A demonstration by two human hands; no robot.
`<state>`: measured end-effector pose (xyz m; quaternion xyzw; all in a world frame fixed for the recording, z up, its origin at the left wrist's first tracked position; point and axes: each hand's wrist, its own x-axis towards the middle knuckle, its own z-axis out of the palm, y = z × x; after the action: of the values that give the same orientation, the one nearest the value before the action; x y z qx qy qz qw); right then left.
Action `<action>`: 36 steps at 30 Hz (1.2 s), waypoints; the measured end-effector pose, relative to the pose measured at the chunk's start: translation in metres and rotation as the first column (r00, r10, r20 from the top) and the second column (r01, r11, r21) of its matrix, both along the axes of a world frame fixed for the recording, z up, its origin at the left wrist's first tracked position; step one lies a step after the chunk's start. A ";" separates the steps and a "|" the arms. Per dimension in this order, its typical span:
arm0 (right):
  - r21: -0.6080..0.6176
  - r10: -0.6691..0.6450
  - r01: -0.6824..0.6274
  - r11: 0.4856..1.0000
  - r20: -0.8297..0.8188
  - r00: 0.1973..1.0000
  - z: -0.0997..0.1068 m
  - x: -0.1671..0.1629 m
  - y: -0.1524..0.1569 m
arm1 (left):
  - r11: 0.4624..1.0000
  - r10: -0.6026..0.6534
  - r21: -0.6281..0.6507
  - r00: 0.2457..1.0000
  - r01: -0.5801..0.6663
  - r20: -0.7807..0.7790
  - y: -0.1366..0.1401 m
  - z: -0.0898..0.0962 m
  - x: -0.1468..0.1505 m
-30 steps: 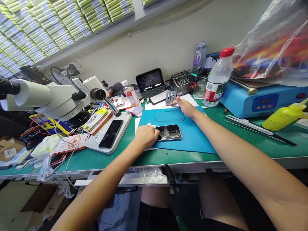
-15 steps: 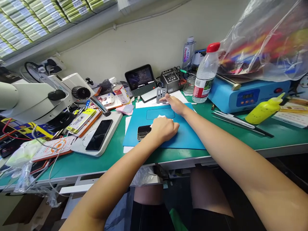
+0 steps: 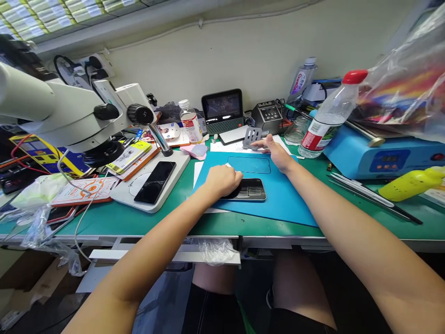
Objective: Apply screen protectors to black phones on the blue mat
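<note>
My left hand (image 3: 224,180) is closed in a fist on the left part of a dark phone (image 3: 248,190). A sliver of white tissue shows by its knuckles; most of it is hidden under the hand. The phone lies face up on a blue mat (image 3: 285,199), its glass reflecting light bars. My right hand (image 3: 276,152) is held over the mat's back edge, thumb raised and fingers stretched out. Those fingertips overlap a grey slotted plate (image 3: 252,138); whether they touch it I cannot tell.
A microscope (image 3: 73,116) and a second phone (image 3: 155,182) on its base stand left. Behind are a small screen (image 3: 222,109) and a black box (image 3: 267,118). At right are a red-capped bottle (image 3: 321,132), tweezers (image 3: 368,192), a yellow squeeze bottle (image 3: 410,184) and a blue machine (image 3: 375,150).
My left hand has slid left across the phone, uncovering its right part. The right hand has shifted slightly right, fingers still extended. The view has turned a little.
</note>
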<state>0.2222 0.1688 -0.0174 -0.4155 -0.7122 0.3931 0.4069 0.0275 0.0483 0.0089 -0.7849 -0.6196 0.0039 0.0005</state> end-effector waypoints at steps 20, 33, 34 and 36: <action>0.047 0.036 -0.037 0.998 0.028 0.999 0.001 -0.001 -0.001 | 0.983 -0.181 0.007 0.981 0.181 0.064 -0.039 -0.004 0.063; 0.018 0.038 -0.039 0.999 0.012 0.999 0.002 0.001 -0.001 | 0.999 -0.023 -0.023 1.000 0.023 0.001 -0.027 0.003 0.001; 0.021 0.036 -0.036 0.999 0.020 0.999 0.002 0.001 -0.002 | 1.000 -0.011 -0.029 1.000 0.011 -0.013 -0.032 0.003 -0.007; 0.034 0.034 -0.035 0.999 0.027 0.999 0.002 0.001 -0.003 | 0.999 -0.001 -0.041 0.999 0.000 -0.038 -0.044 0.004 -0.017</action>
<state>0.2235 0.1662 -0.0149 -0.4011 -0.7312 0.3825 0.3977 0.0105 0.0040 0.0133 -0.7847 -0.6191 0.0315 -0.0037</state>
